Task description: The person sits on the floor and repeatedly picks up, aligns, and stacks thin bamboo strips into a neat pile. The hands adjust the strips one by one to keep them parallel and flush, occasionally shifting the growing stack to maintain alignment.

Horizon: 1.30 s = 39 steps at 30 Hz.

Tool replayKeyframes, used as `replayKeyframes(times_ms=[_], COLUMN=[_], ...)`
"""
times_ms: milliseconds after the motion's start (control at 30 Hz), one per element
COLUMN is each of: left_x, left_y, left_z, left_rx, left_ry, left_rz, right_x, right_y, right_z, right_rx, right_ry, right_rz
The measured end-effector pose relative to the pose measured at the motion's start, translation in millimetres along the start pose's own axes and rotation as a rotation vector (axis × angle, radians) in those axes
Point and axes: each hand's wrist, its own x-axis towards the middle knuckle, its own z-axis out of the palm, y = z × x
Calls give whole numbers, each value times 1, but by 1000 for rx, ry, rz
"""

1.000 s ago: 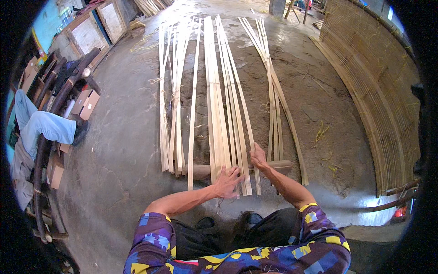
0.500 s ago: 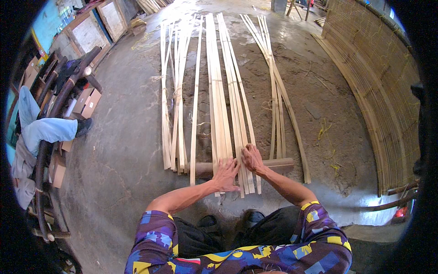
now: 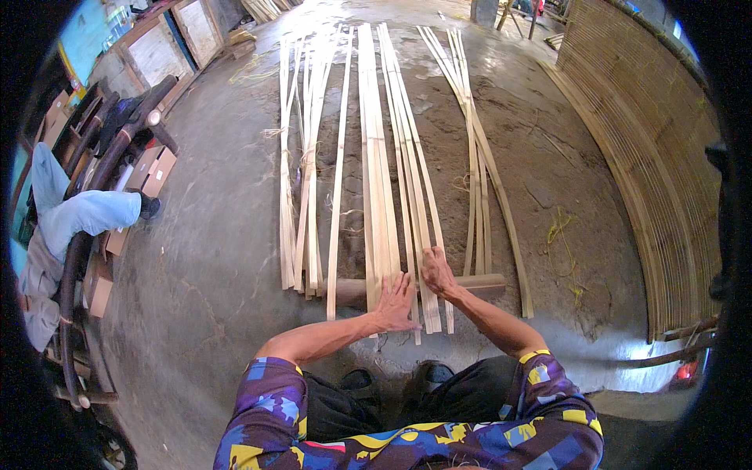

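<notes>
Long pale bamboo slats (image 3: 376, 180) run away from me across the floor, their near ends resting over a brown round pole (image 3: 484, 286). My left hand (image 3: 394, 304) lies with spread fingers on the near part of the middle group. Just to its right, my right hand (image 3: 437, 270) has its fingers curled around slats of the neighbouring group (image 3: 415, 180); its fingertips are partly hidden. A single slat (image 3: 338, 180) lies apart on the left, beside a looser bundle (image 3: 307, 211). More slats (image 3: 475, 157) cross one another on the right.
A large slatted bamboo screen (image 3: 642, 157) stands along the right side. On the left, a seated person's leg (image 3: 94, 215) extends from a dark pole bench (image 3: 117, 153) with cardboard boxes (image 3: 153, 171) beneath. Yellow string (image 3: 558, 227) lies on the rough concrete floor.
My right hand has shifted slightly to the right along with the slats under it, opening a small gap between the two groups. My left hand stays on the middle slats.
</notes>
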Motion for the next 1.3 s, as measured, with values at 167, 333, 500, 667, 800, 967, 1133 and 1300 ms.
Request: replayKeyframes(times_ms=[167,333,500,667,800,967,1133,1300], left_x=[-3,0,0,2,4,5,-6,-29], left_y=[-4,-6,-7,-13,-13,-31,-101,-136], left_z=[8,3,-2,-5,-7,-9,-17,-18], left_rx=[-165,-155,-115,-125,-181,-311,-152,-232], left_ry=[78,24,-19,29,-4,248,606,408], left_rz=[7,-4,-23,4,-6,-92,-517,-789], right_x=[1,2,1,4,3,-1,13,9], right_y=[4,17,27,22,10,3,1,-19], right_z=[4,13,18,10,4,-7,-17,-3], right_rx=[-18,0,-14,6,-37,-236,-324,-229], right_ry=[15,87,88,-84,-138,-14,93,-73], right_rz=[-50,-131,-177,5,36,-234,-191,-288])
